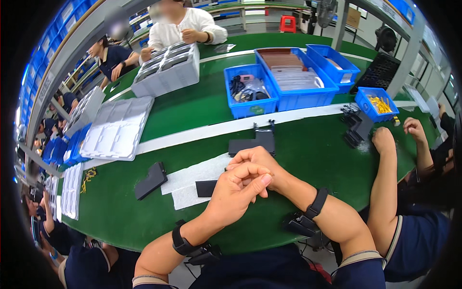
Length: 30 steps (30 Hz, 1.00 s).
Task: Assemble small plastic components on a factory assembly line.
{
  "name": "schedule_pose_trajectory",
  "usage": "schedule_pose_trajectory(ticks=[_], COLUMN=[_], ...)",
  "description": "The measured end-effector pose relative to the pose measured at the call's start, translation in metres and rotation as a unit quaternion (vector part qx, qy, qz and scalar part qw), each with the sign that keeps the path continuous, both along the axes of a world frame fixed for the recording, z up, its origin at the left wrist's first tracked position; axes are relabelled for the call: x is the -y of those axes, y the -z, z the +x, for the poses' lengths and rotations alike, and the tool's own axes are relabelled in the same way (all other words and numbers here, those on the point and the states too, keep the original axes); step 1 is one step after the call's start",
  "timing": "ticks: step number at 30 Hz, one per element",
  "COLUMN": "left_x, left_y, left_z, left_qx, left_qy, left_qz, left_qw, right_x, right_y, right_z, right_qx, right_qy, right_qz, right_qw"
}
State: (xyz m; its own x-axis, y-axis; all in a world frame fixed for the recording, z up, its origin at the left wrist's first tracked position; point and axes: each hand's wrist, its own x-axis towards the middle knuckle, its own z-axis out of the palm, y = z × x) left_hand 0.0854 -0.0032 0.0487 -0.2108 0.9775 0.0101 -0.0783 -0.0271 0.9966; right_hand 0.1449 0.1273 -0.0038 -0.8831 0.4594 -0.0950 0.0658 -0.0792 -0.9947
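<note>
My left hand [236,192] is closed, its thumb pressed towards the curled fingers; anything in that pinch is too small or hidden to make out. Just behind it, my right hand [257,164] has bent fingers, partly covered by the left, and their contents are hidden. The two hands overlap above a white sheet [185,176]. A flat black piece [205,189] shows on the sheet beside my left hand, its right end hidden. Beyond my right hand lies a black L-shaped part [251,144] with small dark fittings on top. Another black angled part [151,180] rests to the left.
Blue bins [252,91] with bagged parts and stacked sheets [293,79] stand across the green table [202,123]. A small bin [378,103] holds yellow pieces. White trays [118,127] lie left. A co-worker's arms [385,154] are close on the right; another person handles a tray stack [168,72] opposite.
</note>
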Motion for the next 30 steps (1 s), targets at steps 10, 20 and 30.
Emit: schedule_pose_trajectory(ticks=[10,20,30], left_x=[-0.027,-0.026,-0.002], left_y=[-0.003,-0.006,-0.007], left_z=[0.034,0.035,-0.01], left_qx=[0.005,-0.039,-0.103], left_qy=[0.049,0.001,-0.109], left_qz=[0.069,0.079,0.072], left_qw=[0.996,0.996,0.986], right_x=[-0.004,-0.005,0.009], right_y=[0.024,0.053,-0.02], right_z=[-0.011,-0.025,0.007], right_qx=[-0.099,-0.108,0.049], right_qy=[-0.089,-0.001,-0.035], right_qz=[-0.015,-0.031,0.07], right_qw=[0.991,0.994,0.996])
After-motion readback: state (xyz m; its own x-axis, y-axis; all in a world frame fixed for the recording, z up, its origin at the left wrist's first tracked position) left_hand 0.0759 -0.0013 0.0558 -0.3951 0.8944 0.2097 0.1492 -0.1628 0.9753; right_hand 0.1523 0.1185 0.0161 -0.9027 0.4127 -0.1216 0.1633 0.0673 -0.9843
